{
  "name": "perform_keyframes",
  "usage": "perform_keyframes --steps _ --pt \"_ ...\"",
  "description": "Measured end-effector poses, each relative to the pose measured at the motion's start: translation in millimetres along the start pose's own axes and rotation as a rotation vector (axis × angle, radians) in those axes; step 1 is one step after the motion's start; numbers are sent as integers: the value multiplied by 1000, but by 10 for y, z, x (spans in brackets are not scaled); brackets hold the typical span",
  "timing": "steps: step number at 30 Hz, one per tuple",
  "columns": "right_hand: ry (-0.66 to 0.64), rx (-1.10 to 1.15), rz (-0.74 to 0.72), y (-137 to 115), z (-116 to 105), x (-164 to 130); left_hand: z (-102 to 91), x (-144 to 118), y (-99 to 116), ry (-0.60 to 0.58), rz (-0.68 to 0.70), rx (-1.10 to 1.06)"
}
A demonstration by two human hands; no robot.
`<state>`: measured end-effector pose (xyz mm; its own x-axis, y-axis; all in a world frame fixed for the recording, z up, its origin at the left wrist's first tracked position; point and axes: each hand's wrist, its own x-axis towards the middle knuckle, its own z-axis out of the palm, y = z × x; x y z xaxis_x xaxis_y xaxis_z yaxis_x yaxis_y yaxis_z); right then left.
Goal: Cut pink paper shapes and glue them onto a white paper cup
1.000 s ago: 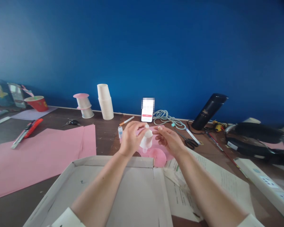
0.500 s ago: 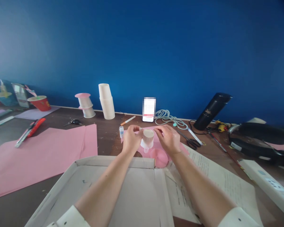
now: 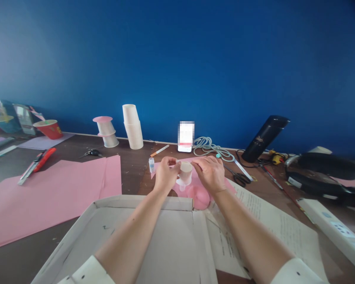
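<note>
At frame centre, left hand [image 3: 165, 176] and right hand [image 3: 209, 172] both pinch one paper cup [image 3: 185, 172]; open box [image 3: 142, 240] below them.

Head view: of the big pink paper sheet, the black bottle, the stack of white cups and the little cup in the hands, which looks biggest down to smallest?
1. pink paper sheet
2. black bottle
3. stack of white cups, close to the bottle, so unsure
4. little cup, held by both hands

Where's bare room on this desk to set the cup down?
Bare wood lies between the pink paper sheet and the glue bottle, back toward the cup stack. The open cardboard box floor is free. Crowded: around both hands, and right, by scissors, cable, papers.
</note>
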<state>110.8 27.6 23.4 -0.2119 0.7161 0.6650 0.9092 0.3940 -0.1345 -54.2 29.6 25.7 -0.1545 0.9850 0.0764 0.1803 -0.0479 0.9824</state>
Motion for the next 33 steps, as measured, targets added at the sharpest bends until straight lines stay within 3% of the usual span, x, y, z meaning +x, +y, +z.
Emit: perform_keyframes --steps 10,14,16,21,24,29,33 --pt "8 -3 -18 54 74 -33 27 29 -79 -1 8 -11" --pt "-1 53 49 56 80 -46 28 41 -98 0 5 -30" --pt "-23 174 136 58 88 -56 25 36 -84 -7 4 -49" --pt "-141 712 422 65 105 -67 21 22 -65 -8 8 -73" --pt "-213 884 523 70 96 -55 25 22 -75 -16 9 -80" --pt "-400 1133 560 61 37 -42 33 21 -75 -3 9 -99" --pt "-451 1119 530 54 10 -59 34 24 -85 -6 8 -101"
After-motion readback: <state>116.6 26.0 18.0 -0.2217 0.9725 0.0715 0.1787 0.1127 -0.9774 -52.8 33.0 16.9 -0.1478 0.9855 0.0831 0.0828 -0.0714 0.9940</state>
